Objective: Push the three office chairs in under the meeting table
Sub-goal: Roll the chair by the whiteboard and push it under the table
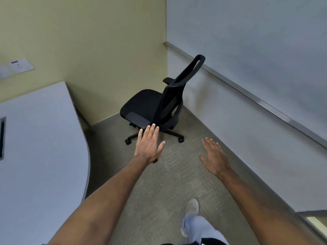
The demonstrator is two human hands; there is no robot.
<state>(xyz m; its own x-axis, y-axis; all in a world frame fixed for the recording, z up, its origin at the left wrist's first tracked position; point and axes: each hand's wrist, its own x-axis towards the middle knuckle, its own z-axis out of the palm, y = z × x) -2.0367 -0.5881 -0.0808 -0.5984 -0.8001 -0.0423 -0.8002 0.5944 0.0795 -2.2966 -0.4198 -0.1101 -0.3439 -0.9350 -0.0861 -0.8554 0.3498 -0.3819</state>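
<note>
One black office chair stands in the far corner of the room, its seat turned left toward the white meeting table and its mesh back toward the right wall. It sits apart from the table, on its wheeled base. My left hand is stretched out flat with fingers apart, in front of the chair's base and holding nothing. Off to the right, my right hand is also out, open and empty, over the carpet. No other chair is in view.
A yellow wall runs behind the chair and a whiteboard with a metal ledge lines the right wall. Grey carpet lies between me and the chair. My right foot is stepping forward. The table has a dark cable slot.
</note>
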